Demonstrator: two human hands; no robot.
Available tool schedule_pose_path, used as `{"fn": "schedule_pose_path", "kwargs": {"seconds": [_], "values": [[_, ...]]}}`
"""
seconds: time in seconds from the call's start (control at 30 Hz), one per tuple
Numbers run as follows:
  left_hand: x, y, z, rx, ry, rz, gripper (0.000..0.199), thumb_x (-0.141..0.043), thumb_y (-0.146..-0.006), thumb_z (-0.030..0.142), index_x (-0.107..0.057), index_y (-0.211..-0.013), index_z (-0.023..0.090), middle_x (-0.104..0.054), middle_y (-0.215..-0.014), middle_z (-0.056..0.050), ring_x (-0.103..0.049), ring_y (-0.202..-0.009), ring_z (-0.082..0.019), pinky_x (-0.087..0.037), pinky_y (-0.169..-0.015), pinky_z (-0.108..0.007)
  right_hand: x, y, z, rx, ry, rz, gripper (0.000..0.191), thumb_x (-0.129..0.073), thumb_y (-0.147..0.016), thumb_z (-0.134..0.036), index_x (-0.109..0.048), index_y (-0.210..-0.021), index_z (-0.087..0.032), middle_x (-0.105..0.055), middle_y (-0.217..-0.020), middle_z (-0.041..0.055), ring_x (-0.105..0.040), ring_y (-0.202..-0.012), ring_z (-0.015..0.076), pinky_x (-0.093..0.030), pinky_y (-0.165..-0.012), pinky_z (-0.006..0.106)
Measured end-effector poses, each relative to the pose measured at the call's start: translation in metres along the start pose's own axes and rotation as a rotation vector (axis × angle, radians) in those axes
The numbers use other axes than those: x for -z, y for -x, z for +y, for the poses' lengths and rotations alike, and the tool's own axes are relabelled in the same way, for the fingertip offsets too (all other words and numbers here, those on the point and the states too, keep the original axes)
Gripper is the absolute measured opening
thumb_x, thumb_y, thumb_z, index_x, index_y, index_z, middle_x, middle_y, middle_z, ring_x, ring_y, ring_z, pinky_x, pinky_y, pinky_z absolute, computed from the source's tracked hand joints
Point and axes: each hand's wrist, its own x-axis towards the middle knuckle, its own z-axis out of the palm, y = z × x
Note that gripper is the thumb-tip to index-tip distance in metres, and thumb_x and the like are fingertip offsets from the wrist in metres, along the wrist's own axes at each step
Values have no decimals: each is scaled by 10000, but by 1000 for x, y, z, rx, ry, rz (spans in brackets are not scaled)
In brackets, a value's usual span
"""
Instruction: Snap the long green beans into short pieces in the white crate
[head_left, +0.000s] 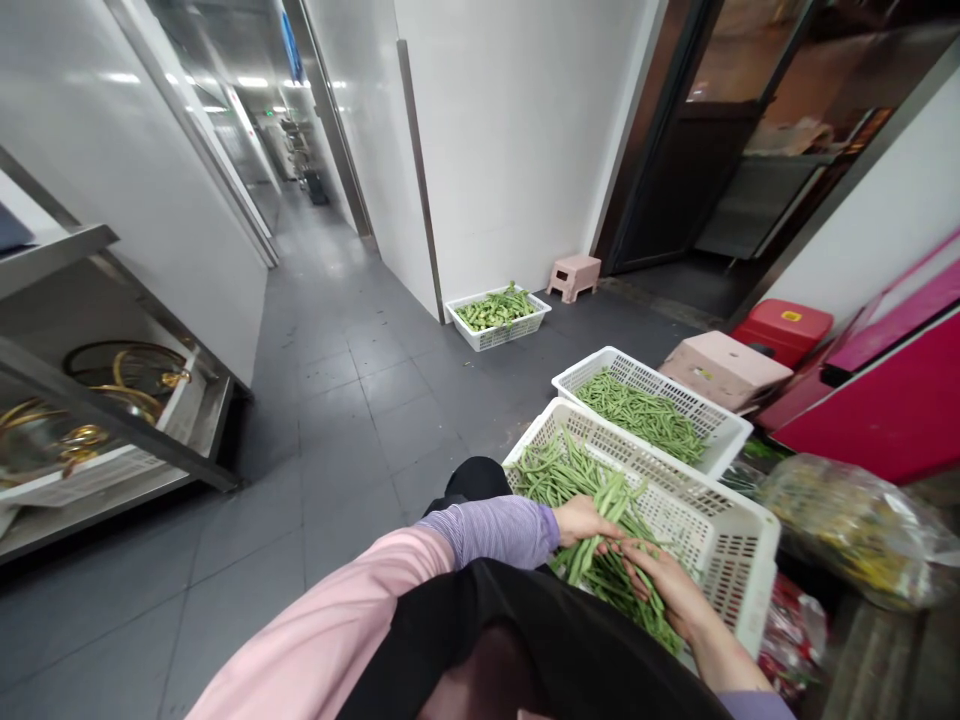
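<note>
Long green beans (564, 470) lie heaped in the near white basket (750, 530) in front of my body. My left hand (586, 522) reaches in from the left, its fingers closed around a bunch of beans. From the lower right comes my right hand (664, 578), with its fingers curled over beans beside and under the left one. The fingertips of both hands meet or nearly meet. Part of the grip is hidden by the beans. Just beyond stands a second white basket (727, 440) of green beans.
A third white basket (513, 338) of green vegetables stands by the wall, near a pink stool (576, 274). At right are a pink step stool (724, 362), a red stool (784, 325) and a filled plastic bag (855, 520). A metal shelf (127, 440) stands left.
</note>
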Motion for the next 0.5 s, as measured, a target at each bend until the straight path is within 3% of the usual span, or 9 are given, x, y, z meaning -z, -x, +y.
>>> {"fn": "schedule_pose_path", "kwargs": {"seconds": [0.23, 0.4, 0.5], "values": [[-1, 7, -1, -17, -103, 84, 187, -706, -659, 32, -579, -561, 129, -551, -460, 24, -490, -373, -94, -399, -352, -193, -15, 1, 7, 133, 251, 145, 244, -698, -636, -475, -596, -617, -255, -516, -467, -26, -440, -400, 169, -331, -438, 295], [-13, 4, -3, -157, 52, 115, 201, -591, -687, -28, -547, -590, 142, -528, -456, 37, -471, -375, -75, -408, -381, -186, -26, -13, 7, 174, -55, 179, 295, -621, -677, -494, -470, -571, -264, -474, -473, -15, -428, -385, 172, -355, -395, 317], [-24, 4, 0, -305, -25, 22, 190, -699, -642, -10, -592, -694, 139, -592, -564, 39, -499, -420, -65, -420, -423, -188, -17, -27, -7, 143, -221, 365, 358, -621, -650, -504, -371, -571, -260, -416, -432, -34, -425, -360, 164, -372, -373, 309]]}}
